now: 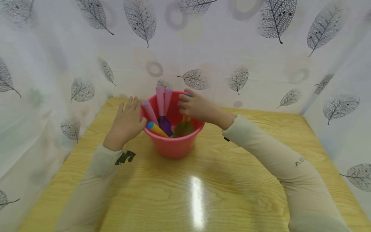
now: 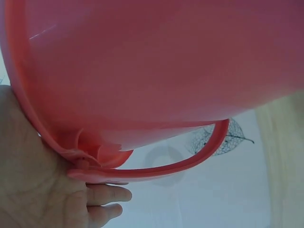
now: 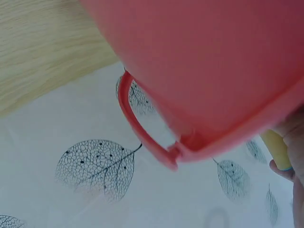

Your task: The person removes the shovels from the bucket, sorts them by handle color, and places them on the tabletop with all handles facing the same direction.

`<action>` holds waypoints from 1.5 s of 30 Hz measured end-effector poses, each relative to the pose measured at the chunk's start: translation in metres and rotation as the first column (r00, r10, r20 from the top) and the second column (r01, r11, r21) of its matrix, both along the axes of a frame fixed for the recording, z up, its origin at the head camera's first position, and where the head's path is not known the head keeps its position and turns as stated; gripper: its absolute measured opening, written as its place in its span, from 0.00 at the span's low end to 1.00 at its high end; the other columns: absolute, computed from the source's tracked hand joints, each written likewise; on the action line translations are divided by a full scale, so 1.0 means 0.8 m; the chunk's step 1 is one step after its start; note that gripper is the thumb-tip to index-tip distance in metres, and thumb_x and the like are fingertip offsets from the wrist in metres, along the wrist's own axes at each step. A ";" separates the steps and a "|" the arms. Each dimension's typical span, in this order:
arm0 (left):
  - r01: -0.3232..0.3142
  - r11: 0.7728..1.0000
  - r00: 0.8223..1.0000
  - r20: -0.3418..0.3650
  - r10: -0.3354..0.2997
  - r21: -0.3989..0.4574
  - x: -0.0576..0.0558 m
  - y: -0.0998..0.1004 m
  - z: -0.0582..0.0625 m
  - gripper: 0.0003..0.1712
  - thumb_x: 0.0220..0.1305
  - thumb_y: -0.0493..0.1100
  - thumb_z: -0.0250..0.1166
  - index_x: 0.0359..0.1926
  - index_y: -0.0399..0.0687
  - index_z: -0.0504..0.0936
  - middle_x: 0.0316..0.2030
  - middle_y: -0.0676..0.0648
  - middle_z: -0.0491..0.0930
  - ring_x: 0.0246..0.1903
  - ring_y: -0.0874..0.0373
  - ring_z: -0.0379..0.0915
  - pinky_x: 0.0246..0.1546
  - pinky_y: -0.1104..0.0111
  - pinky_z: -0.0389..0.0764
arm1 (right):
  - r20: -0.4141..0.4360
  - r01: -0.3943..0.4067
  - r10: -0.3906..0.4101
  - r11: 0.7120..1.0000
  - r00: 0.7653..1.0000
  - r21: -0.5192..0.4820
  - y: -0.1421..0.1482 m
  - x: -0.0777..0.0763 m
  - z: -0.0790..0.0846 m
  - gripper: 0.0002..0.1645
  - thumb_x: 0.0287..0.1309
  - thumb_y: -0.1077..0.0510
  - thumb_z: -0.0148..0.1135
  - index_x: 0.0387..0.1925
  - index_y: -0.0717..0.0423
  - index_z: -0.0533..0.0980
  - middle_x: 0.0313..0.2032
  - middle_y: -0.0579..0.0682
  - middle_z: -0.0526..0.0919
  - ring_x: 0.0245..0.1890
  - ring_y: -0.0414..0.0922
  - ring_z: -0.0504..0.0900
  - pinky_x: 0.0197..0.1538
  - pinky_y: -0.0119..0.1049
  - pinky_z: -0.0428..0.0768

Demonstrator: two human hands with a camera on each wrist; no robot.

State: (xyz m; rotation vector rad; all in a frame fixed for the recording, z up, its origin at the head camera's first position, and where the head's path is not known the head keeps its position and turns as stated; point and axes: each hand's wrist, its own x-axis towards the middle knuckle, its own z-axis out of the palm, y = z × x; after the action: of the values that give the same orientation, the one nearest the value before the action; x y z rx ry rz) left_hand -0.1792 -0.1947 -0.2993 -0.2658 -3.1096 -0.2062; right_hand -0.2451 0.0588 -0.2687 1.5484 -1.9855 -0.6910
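Observation:
A pinkish-red bucket [image 1: 174, 148] stands upright on the table, holding several long-handled tools. My left hand [image 1: 124, 124] rests against its left rim, fingers extended; in the left wrist view the palm [image 2: 38, 175] lies by the handle joint. At the right rim, my right hand [image 1: 195, 106] reaches over with curled fingers and grips a yellow handle [image 3: 276, 149] with a blue end. Below that hand sits a rounded olive-green part [image 1: 184, 129]. Pink handles [image 1: 160, 101] lean at the back left, above a purple piece [image 1: 165, 125]. A yellow-orange handle with a blue end [image 1: 156, 129] leans at the front.
The bucket's red carrying handle [image 2: 166, 168] hangs down along its far side. A wooden table [image 1: 162, 193] extends toward me and to both sides. White curtains with leaf prints [image 1: 185, 42] hang close behind the bucket and along the left and right.

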 end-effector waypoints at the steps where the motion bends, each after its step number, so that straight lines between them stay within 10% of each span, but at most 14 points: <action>1: 0.003 1.000 1.000 -0.004 -0.003 0.003 0.000 0.000 0.000 0.37 0.66 0.46 0.41 0.70 0.27 0.46 0.71 0.30 0.44 0.72 0.37 0.34 0.71 0.44 0.34 | -0.001 0.018 -0.018 1.000 1.000 0.002 0.004 0.000 0.004 0.07 0.57 0.60 0.61 0.38 0.48 0.80 0.43 0.47 0.83 0.52 0.48 0.71 0.63 0.46 0.67; 8: 0.018 0.999 1.000 0.011 -0.018 0.041 -0.001 -0.003 0.000 0.38 0.66 0.45 0.41 0.71 0.30 0.42 0.73 0.32 0.39 0.73 0.37 0.32 0.71 0.43 0.34 | -0.013 0.056 -0.059 0.984 0.998 -0.167 0.034 -0.007 0.013 0.10 0.54 0.64 0.63 0.40 0.52 0.79 0.41 0.51 0.82 0.51 0.51 0.72 0.61 0.50 0.68; 17: 0.021 0.998 1.000 0.011 -0.022 0.063 -0.001 -0.005 -0.003 0.38 0.67 0.46 0.40 0.71 0.31 0.43 0.72 0.33 0.42 0.73 0.38 0.33 0.71 0.44 0.35 | -0.024 -0.026 0.018 0.895 1.000 -0.445 0.061 -0.017 -0.004 0.03 0.57 0.61 0.61 0.35 0.54 0.76 0.31 0.53 0.83 0.41 0.51 0.75 0.57 0.55 0.72; 25: 0.016 0.997 1.000 0.012 -0.017 0.069 -0.002 -0.003 -0.006 0.38 0.66 0.46 0.41 0.71 0.31 0.43 0.72 0.33 0.43 0.73 0.38 0.33 0.71 0.44 0.35 | -0.016 0.029 -0.043 0.868 0.999 -0.496 0.075 -0.015 -0.020 0.18 0.50 0.49 0.67 0.35 0.57 0.74 0.31 0.54 0.83 0.37 0.52 0.78 0.57 0.55 0.72; 34: 0.022 0.997 1.000 0.007 -0.022 0.079 -0.001 -0.003 -0.007 0.38 0.67 0.46 0.40 0.71 0.30 0.43 0.73 0.33 0.41 0.73 0.39 0.32 0.72 0.44 0.35 | 0.060 0.110 -0.093 0.831 0.994 -0.545 0.094 -0.018 -0.034 0.19 0.57 0.48 0.60 0.35 0.62 0.72 0.29 0.57 0.79 0.30 0.53 0.77 0.35 0.44 0.73; 45: 0.024 0.996 1.000 0.002 -0.025 0.089 -0.001 -0.003 -0.008 0.37 0.67 0.46 0.39 0.71 0.30 0.43 0.73 0.33 0.41 0.73 0.39 0.32 0.72 0.44 0.34 | 0.126 0.202 -0.159 0.795 0.979 -0.571 0.142 -0.026 -0.043 0.16 0.57 0.51 0.59 0.42 0.59 0.73 0.32 0.58 0.79 0.32 0.55 0.77 0.32 0.46 0.72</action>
State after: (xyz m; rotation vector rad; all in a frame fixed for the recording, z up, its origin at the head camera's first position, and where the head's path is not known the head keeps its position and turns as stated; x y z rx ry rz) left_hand -0.1799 -0.1974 -0.3054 -0.3022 -3.0908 -0.3441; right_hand -0.2663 0.1727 -0.3034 1.0277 -2.1442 -0.0569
